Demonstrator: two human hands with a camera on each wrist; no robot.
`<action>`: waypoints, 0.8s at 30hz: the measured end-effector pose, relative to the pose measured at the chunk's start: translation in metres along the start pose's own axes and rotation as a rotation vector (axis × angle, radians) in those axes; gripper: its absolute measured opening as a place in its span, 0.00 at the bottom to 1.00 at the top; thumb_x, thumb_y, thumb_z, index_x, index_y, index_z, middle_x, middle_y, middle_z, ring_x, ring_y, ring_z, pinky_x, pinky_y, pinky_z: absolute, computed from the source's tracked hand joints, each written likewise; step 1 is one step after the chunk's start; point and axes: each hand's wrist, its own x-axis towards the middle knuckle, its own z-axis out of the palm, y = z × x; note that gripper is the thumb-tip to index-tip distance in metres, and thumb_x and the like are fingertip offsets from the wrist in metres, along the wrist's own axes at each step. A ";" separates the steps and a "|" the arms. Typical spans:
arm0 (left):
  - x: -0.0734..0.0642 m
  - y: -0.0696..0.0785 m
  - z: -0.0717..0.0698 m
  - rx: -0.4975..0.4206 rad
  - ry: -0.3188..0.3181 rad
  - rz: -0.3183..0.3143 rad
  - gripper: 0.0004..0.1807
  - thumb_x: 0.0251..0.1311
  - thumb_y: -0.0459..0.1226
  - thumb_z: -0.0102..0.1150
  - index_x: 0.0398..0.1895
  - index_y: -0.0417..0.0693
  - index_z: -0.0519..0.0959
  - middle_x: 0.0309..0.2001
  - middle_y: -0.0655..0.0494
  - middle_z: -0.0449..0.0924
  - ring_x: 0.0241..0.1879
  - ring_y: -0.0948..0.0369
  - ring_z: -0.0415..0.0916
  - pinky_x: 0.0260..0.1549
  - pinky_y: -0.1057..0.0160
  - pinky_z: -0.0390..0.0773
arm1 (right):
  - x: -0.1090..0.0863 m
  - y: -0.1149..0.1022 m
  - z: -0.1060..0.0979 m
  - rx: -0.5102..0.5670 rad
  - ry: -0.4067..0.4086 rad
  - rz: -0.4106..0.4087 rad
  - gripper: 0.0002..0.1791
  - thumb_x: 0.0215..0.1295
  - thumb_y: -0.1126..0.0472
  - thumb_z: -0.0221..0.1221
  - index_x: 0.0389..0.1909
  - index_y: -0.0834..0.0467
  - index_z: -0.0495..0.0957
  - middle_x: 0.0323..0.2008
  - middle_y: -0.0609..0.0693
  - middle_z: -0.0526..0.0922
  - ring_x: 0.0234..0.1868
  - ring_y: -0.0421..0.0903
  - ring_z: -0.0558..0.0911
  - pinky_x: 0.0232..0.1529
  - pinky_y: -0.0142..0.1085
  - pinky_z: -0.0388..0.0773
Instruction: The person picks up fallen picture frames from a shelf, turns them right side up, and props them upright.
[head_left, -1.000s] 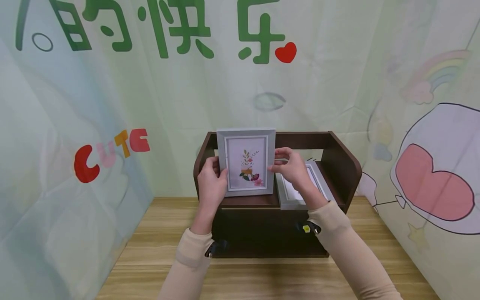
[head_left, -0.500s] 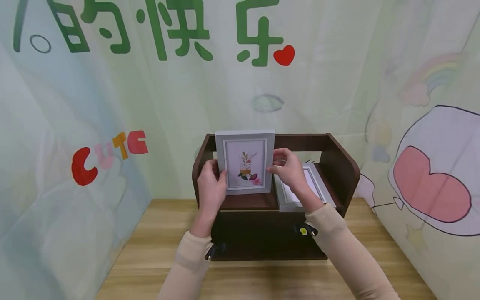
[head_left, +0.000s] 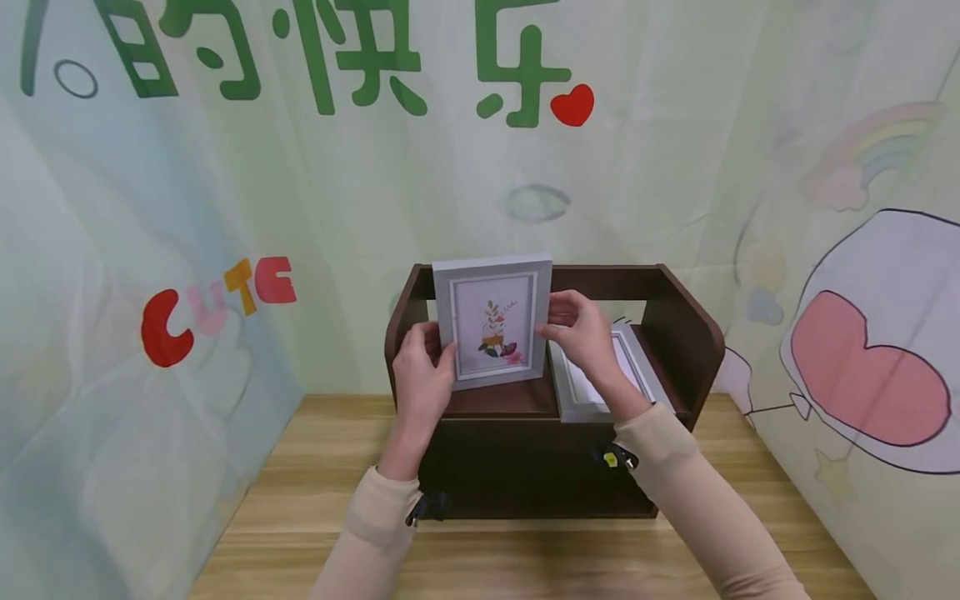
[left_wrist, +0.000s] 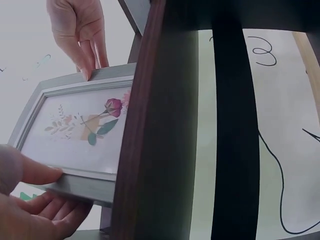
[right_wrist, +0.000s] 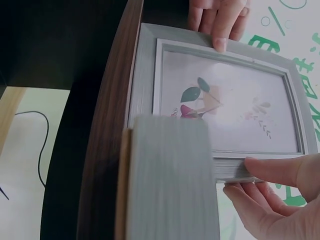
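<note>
A grey picture frame (head_left: 491,383) with a flower print stands nearly upright over the left part of a dark brown shelf (head_left: 517,402). Its left side is pinched by my left hand (head_left: 422,375), thumb on the front and fingers behind. My right hand (head_left: 583,333) pinches the opposite side the same way, as the right wrist view shows with the thumb on the frame's border (right_wrist: 232,169). A second grey picture frame (head_left: 648,371) lies flat on the shelf's right part, under my right forearm, which hides some of it.
The shelf's tall side panels (head_left: 686,350) rise at either end, with a back rail (head_left: 607,282) behind. The unit stands on a wood-grain table (head_left: 337,467). Printed cloth curtains (head_left: 360,208) hang behind and at both sides.
The held picture frame has turned and tilted slightly, its lower right corner lifting a little. Both hands keep their grip, and the head view shifts slightly.
</note>
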 end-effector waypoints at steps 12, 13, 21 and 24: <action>-0.006 -0.002 0.003 -0.031 0.044 0.018 0.17 0.55 0.32 0.65 0.47 0.37 0.76 0.41 0.44 0.78 0.39 0.52 0.80 0.38 0.56 0.82 | -0.002 0.001 -0.005 0.009 0.020 -0.047 0.22 0.57 0.64 0.66 0.54 0.61 0.76 0.50 0.59 0.83 0.51 0.52 0.82 0.52 0.45 0.79; -0.007 -0.002 0.003 -0.032 0.047 0.021 0.17 0.54 0.32 0.66 0.47 0.37 0.76 0.41 0.44 0.78 0.39 0.52 0.81 0.38 0.56 0.82 | -0.003 0.001 -0.006 0.009 0.020 -0.052 0.22 0.57 0.63 0.66 0.54 0.61 0.76 0.50 0.58 0.82 0.51 0.52 0.82 0.53 0.45 0.79; -0.015 -0.008 0.006 -0.026 0.054 0.019 0.17 0.52 0.31 0.68 0.45 0.37 0.77 0.40 0.44 0.79 0.38 0.52 0.82 0.37 0.57 0.83 | -0.007 -0.004 -0.006 0.034 0.038 -0.073 0.26 0.58 0.61 0.65 0.58 0.60 0.73 0.55 0.57 0.79 0.56 0.51 0.79 0.58 0.44 0.75; -0.018 -0.011 0.007 -0.031 0.061 0.018 0.17 0.51 0.31 0.68 0.45 0.37 0.77 0.39 0.44 0.79 0.38 0.53 0.82 0.37 0.57 0.83 | -0.007 -0.006 -0.006 0.053 0.044 -0.096 0.27 0.58 0.61 0.65 0.59 0.60 0.72 0.57 0.57 0.78 0.57 0.51 0.78 0.59 0.44 0.74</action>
